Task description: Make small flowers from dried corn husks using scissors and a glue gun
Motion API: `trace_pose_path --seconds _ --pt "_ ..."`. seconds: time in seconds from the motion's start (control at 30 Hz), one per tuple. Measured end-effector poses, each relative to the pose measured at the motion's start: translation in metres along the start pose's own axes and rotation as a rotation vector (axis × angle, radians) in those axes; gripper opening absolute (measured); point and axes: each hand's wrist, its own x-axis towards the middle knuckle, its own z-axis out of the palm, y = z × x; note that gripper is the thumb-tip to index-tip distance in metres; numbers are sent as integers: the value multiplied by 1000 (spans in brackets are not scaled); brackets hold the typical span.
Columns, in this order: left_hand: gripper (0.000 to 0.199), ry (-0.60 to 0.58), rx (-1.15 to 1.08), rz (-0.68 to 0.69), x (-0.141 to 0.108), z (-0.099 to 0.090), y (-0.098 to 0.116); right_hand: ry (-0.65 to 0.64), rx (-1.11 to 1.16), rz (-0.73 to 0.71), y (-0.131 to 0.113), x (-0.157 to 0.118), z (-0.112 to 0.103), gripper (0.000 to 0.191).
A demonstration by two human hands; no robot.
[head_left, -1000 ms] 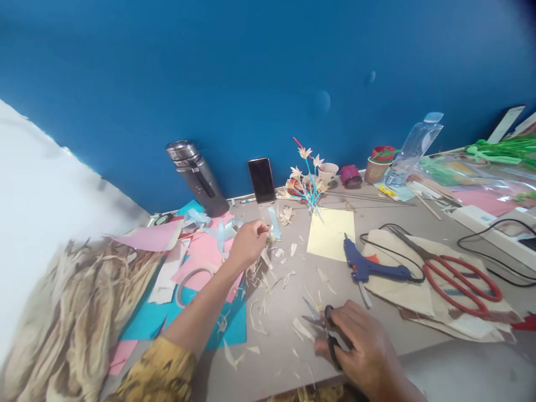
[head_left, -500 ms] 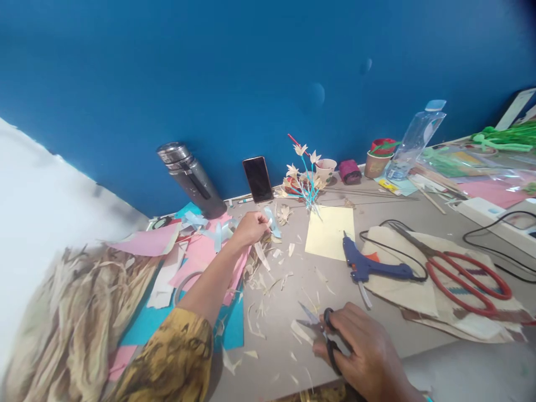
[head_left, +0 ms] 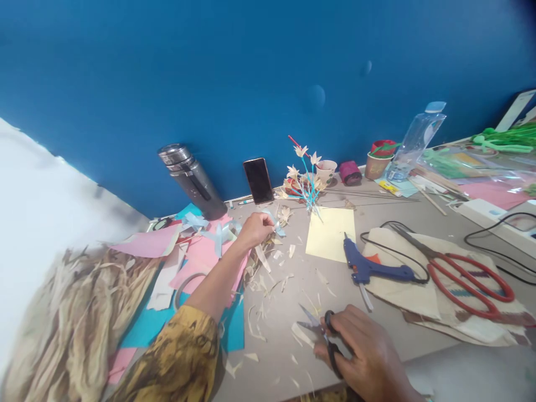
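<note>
My left hand [head_left: 256, 230] reaches forward over the scraps, its fingers pinched at a strip of light blue ribbon [head_left: 280, 228]. The fingertips partly hide where they meet it. Beside the ribbon lies a small pale dried-husk flower [head_left: 285, 214]. Low on the right, my right hand [head_left: 355, 346] is closed around the black handles of small scissors [head_left: 313, 320]. Their blades are parted and point up and left, above pale husk trimmings [head_left: 302, 335]. Further back stands a bunch of husk flowers on blue stems [head_left: 309, 181].
A blue glue gun [head_left: 368, 267] and large red-handled scissors [head_left: 469, 282] lie at right on cloth. Yellow paper [head_left: 329, 231] is mid-table. A dark flask [head_left: 195, 184] and phone [head_left: 258, 181] lean by the wall. Dried husks [head_left: 84, 324] are heaped at left. A plastic bottle [head_left: 419, 139] stands behind.
My left hand has shifted slightly right, and the blue ribbon at its fingertips now lies lower and more to the right. My right hand and the small scissors have barely moved.
</note>
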Motion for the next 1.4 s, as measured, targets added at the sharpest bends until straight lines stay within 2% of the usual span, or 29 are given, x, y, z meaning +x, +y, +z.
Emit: trace_pose_path --seconds 0.2,0.37,0.47,0.53,0.67,0.77,0.93,1.1,1.2,1.4 --pt "11 13 12 27 -4 11 4 26 13 -11 -2 3 -2 20" --pt "6 13 -82 -11 -2 -12 8 26 22 -8 -2 3 -2 20" --pt "10 10 -263 -63 -4 -28 10 23 26 1 -2 3 -3 22" --pt "16 -2 -415 -106 -8 -32 12 26 37 -2 -3 3 -3 22" --pt "23 -82 -542 -134 -15 -21 15 47 110 -12 -3 3 -4 17" --pt "20 -129 -493 -140 -18 -5 20 44 164 -22 -4 3 -5 23" --pt "13 -57 -340 -102 -14 14 27 14 168 -49 -5 6 -6 22" --pt "5 -41 -237 -67 -3 24 29 0 137 -22 -3 3 -4 21" --pt "5 -41 -183 -56 1 18 26 -11 128 -11 -2 1 -2 23" --pt "9 70 -27 2 -6 -16 13 -31 128 29 -2 -2 -1 23"
